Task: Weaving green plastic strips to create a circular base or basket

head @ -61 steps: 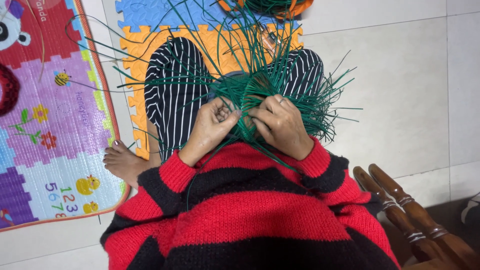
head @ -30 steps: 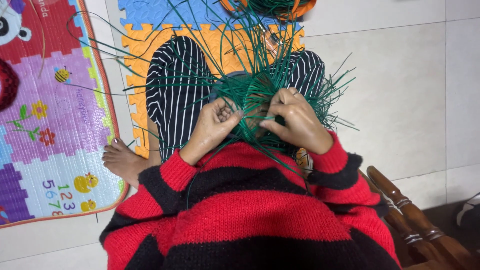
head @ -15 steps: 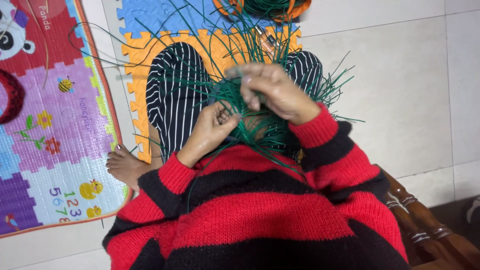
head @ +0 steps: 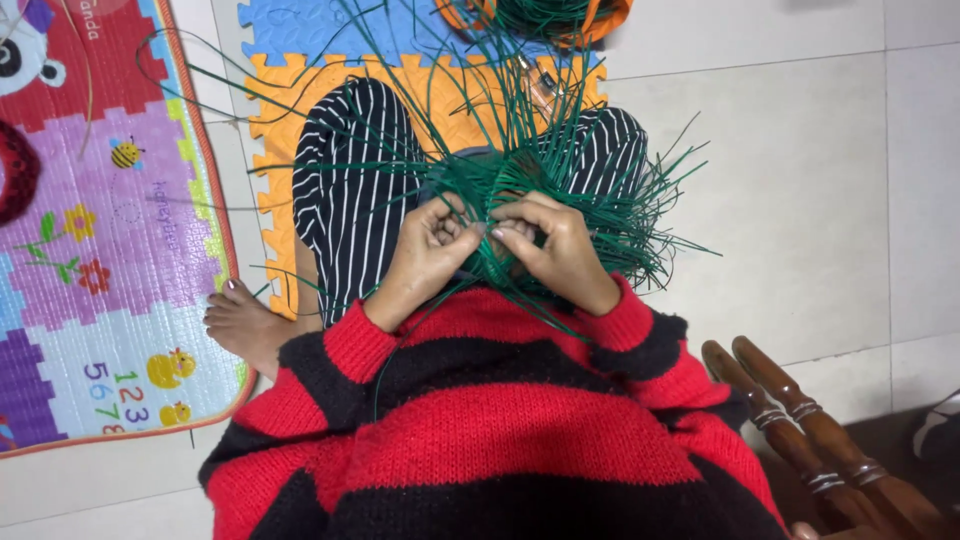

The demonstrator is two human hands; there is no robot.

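White tiled floor (head: 800,180), two play mats: one foam puzzle mat (head: 290,130), one printed mat (head: 110,250). One green strand bundle (head: 560,180) lies on the lap. Left hand (head: 430,255) and right hand (head: 555,245), both pinching strands, fingertips touching. Two wooden legs (head: 800,430) right.

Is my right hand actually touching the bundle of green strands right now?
Touching. The head view shows the right hand with fingers curled into the green strands, pinching them beside the left hand.
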